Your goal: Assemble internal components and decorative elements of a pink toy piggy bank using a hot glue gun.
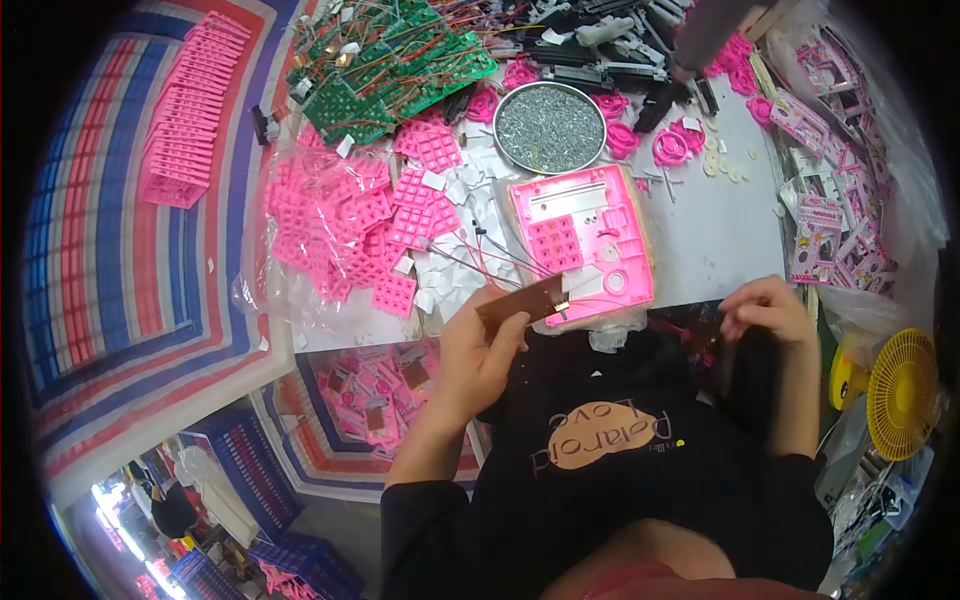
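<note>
My left hand [474,358] is closed on the edge of a brown circuit board [522,303], thumb on the near face. Thin red and dark wires [497,268] run beside the board toward the far side. Just beyond it lies a pink plastic housing [628,238], open side up, with a pink keypad [553,243] and a round speaker-like recess inside. The board overlaps the housing's near left corner. To the right, past the bench's front edge, hovers my right hand [775,310]. Its fingers are curled together, and whatever they may hold is hidden.
Pink keypads [335,215] and white pieces [462,262] heap up left of the housing. Behind stand a round dish of small screws [550,128] and wired green circuit boards [390,75]. Printed pink parts [840,215] fill a bag at right, near a yellow fan [902,394].
</note>
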`<control>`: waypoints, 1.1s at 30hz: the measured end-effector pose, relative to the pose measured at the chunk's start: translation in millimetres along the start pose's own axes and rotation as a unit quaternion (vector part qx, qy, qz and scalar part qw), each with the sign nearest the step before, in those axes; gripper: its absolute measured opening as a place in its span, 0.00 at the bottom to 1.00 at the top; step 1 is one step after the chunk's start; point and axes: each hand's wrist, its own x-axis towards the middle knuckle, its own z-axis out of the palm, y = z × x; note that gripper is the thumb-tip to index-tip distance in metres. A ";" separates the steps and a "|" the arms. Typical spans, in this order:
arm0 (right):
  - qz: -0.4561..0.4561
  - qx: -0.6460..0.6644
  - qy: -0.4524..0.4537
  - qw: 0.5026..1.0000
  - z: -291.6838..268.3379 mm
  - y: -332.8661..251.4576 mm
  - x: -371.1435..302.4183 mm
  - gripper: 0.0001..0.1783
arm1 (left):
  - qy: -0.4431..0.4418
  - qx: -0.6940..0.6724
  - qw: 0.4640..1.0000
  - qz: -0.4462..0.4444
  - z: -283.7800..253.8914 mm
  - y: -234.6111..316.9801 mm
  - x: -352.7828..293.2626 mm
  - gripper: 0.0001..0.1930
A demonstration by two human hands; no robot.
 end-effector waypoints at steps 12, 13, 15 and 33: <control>-0.376 -0.438 -0.160 0.801 128.8 -91.0 79.4 0.34 | -0.180 0.149 0.964 0.123 28.3 22.2 10.8 0.13; -0.356 -0.400 -0.155 0.830 129.5 -85.9 85.3 0.30 | -0.181 0.096 0.978 0.034 26.9 18.8 5.1 0.16; -0.347 -0.334 -0.125 0.867 129.2 -73.2 99.9 0.24 | -0.181 -0.016 0.973 -0.142 24.2 9.3 -3.5 0.21; -0.321 -0.476 -0.025 0.819 124.2 -91.2 190.4 0.17 | -0.127 0.252 0.956 -0.083 -5.2 14.9 -15.7 0.30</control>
